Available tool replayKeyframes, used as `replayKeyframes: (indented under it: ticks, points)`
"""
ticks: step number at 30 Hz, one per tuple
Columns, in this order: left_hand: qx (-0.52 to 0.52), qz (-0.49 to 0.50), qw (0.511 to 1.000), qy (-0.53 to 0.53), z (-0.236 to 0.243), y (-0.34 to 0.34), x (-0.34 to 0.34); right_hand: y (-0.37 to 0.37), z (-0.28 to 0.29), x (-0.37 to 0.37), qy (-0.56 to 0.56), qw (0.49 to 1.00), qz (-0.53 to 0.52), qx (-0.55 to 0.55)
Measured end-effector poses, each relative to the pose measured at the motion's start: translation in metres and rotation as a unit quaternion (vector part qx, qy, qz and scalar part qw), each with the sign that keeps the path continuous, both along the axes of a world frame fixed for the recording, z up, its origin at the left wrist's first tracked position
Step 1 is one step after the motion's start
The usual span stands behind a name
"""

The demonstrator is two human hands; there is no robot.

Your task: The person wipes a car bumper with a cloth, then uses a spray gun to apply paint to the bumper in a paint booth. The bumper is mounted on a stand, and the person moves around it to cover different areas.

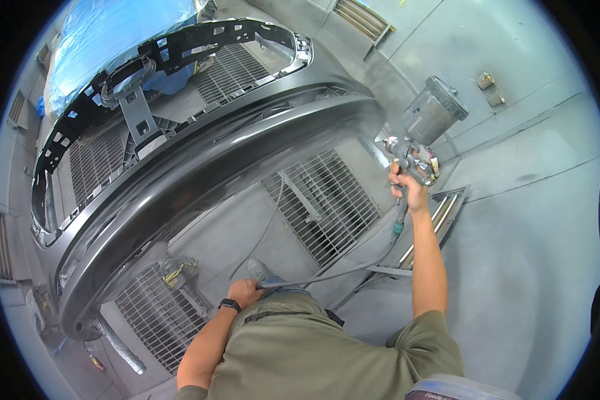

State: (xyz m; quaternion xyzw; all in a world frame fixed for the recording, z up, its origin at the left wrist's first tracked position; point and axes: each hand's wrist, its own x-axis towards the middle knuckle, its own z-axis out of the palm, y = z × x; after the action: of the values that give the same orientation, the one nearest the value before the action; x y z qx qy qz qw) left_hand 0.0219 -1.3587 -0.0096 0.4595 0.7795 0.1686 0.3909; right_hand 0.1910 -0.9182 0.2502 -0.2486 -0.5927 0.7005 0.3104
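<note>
My right hand [411,187] is closed around the handle of a spray gun [410,159], held out beside the right end of a dark grey car bumper [247,143]. A grey paint cup [436,110] sits on top of the gun. Pale mist shows between the nozzle and the bumper's edge. From the gun's handle an air hose [353,267] runs down and across to my left hand [245,292], which grips it in front of my waist. The bumper spans the view from lower left to upper right, its open back side turned away from me.
Floor grates [323,207] lie under and around the bumper. Blue plastic sheeting [123,47] covers something large behind it. A foil-wrapped stand leg [123,348] shows at lower left. A metal frame with light tubes [440,223] stands by the right wall.
</note>
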Motion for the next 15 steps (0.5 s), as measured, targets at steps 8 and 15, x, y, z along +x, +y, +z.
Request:
replayKeyframes:
  ticks: [8,15]
  points:
    - [0.076,0.027,0.997,0.012,0.029,0.016,-0.005,0.071,-0.003,-0.028,-0.124,0.968,-0.194,0.1]
    - [0.034,0.03,0.998,-0.046,-0.004,-0.069,-0.015,-0.104,0.045,-0.085,-0.122,0.99,-0.016,0.075]
